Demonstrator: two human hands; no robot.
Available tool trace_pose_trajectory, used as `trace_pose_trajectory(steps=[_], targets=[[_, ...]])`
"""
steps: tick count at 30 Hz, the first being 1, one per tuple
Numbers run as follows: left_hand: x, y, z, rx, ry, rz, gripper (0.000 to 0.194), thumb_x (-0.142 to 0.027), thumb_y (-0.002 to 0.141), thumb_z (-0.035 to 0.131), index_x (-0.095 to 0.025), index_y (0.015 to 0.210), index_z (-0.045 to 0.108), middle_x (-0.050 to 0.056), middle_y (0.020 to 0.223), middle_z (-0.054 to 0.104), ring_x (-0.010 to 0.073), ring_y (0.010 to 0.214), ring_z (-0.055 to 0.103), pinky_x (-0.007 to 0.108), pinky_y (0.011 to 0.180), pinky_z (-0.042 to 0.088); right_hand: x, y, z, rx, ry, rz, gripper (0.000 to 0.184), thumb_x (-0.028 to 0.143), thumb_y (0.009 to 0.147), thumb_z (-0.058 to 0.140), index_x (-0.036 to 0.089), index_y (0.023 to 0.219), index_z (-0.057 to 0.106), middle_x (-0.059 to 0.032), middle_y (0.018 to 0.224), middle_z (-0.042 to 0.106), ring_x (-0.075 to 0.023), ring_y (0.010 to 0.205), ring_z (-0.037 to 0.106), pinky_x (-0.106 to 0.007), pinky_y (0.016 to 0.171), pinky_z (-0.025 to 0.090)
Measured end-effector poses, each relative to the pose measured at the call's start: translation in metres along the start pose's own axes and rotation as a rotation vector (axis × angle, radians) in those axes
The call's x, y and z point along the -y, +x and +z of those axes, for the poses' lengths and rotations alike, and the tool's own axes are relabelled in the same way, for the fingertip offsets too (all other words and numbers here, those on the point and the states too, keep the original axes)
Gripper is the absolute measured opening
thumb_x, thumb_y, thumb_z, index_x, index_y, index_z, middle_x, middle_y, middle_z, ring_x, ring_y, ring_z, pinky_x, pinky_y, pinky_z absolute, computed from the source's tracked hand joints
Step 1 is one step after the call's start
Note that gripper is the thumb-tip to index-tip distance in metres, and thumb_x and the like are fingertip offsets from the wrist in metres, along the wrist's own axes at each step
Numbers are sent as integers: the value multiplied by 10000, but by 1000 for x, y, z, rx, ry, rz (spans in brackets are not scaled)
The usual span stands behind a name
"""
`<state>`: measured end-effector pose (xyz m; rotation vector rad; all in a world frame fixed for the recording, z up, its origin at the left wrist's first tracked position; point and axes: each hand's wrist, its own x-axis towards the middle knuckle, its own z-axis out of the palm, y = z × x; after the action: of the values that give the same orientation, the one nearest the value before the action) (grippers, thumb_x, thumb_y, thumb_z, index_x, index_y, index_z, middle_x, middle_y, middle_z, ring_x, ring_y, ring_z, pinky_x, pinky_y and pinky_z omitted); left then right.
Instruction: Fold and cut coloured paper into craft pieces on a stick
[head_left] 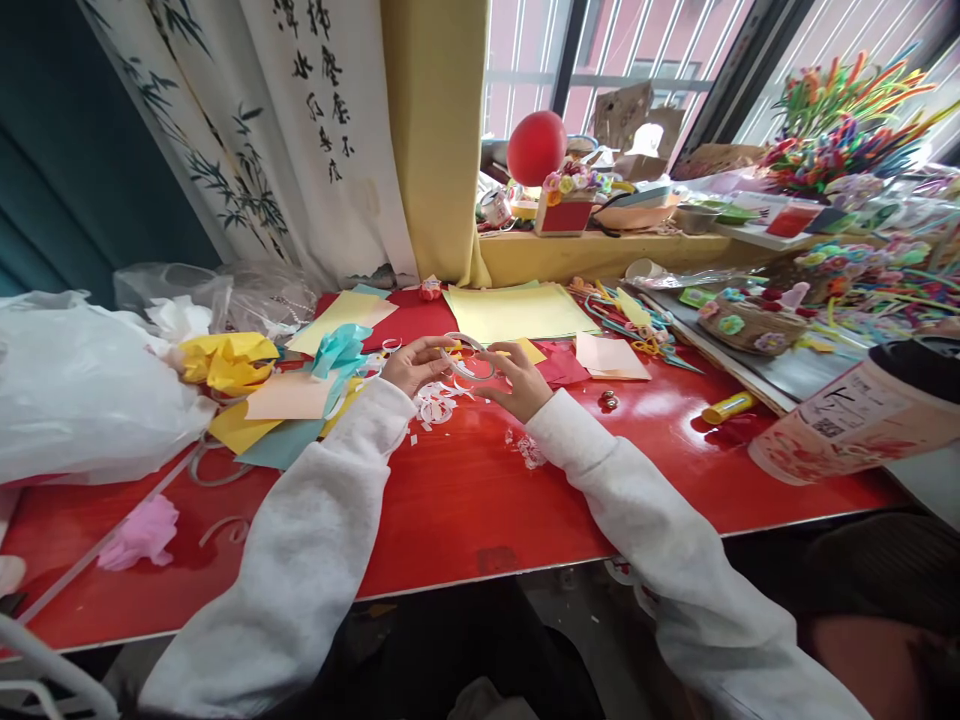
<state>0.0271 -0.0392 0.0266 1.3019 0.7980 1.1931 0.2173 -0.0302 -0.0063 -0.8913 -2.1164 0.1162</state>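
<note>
Over the middle of the red table, a thin pale ring (pixel 472 377) is held between both hands; its material cannot be made out. My left hand (pixel 417 364) pinches the ring's left side. On its right side, the fingers of my right hand (pixel 519 380) are closed around the edge. White paper cutouts (pixel 436 402) and small scraps lie beneath the left hand. A teal crumpled paper (pixel 341 350) sits left of it. Behind the right hand are red paper pieces (pixel 562 363), and a pale pink square (pixel 611 356) lies further right.
A white plastic bag (pixel 90 390) and yellow crumpled paper (pixel 229 362) fill the left side. Yellow sheets (pixel 521 310) lie at the back. On the right are a large cup (pixel 862 410), a yellow tube (pixel 729 408) and a decorated basket (pixel 754 322). Pink crumpled paper (pixel 141 533) rests front left.
</note>
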Motion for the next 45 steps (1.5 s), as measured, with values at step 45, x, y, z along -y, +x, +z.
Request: trace_pose_trajectory(steps=[45], targets=[[-17,-28,41,-60,173,270,481,-190,602,639,-203,987,353,-14,722,577,132,683,585,232,538,483,28,-7,-13,-159,-309,-204,315,127,796,381,311,1023,498,9,1059,543,-176,1115,390,-496,1028,144]])
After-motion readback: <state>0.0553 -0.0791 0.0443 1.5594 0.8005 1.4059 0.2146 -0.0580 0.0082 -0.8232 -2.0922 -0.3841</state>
